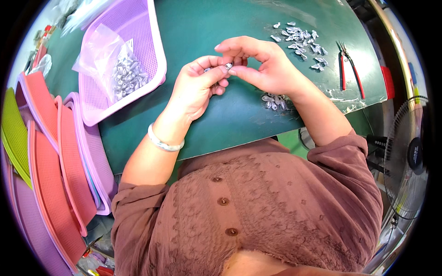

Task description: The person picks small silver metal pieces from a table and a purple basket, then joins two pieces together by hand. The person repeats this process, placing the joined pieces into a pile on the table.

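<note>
To the right of the lilac perforated plastic basket, above the smooth dark-green tabletop, the left hand and right hand together pinch a small shiny silver-grey piece, apparently so that each steadies it for the other.

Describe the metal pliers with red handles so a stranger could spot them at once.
Start with the big dark-green tabletop. Toward its right end, just right of the scattered small silvery-grey pieces, lie the red-handled metal pliers. Unlike those pieces, they have two long red handles, spread apart.
</note>
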A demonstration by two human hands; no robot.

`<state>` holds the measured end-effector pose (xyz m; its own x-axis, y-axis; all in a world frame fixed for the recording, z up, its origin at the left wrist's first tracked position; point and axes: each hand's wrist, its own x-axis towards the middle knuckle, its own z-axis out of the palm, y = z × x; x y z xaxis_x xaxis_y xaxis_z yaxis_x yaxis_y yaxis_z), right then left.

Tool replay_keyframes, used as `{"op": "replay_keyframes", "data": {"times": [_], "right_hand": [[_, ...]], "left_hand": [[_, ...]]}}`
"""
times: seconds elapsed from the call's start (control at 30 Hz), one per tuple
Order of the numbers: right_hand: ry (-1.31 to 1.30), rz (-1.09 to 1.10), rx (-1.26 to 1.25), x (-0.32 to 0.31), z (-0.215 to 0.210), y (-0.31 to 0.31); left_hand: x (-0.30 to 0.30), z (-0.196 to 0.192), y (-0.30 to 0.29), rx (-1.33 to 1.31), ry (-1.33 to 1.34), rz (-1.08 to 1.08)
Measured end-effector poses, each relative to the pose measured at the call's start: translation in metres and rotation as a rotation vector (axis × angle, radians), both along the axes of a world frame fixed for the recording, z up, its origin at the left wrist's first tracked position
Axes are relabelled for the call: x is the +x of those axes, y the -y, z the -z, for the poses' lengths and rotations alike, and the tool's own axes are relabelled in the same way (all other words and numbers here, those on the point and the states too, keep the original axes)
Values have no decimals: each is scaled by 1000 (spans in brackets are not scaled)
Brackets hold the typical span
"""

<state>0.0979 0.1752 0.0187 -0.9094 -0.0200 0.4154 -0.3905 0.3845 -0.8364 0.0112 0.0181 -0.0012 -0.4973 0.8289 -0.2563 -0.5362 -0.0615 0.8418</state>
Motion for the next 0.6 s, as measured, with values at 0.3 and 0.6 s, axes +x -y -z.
{"op": "replay_keyframes", "data": {"times": [0.3,0.6], "right_hand": [[196,799,643,1,0,-100],[358,783,624,-2,2,-103]], "left_hand": [[1,-9,2,-48,78,42],[5,-37,10,42,-2,103]]}}
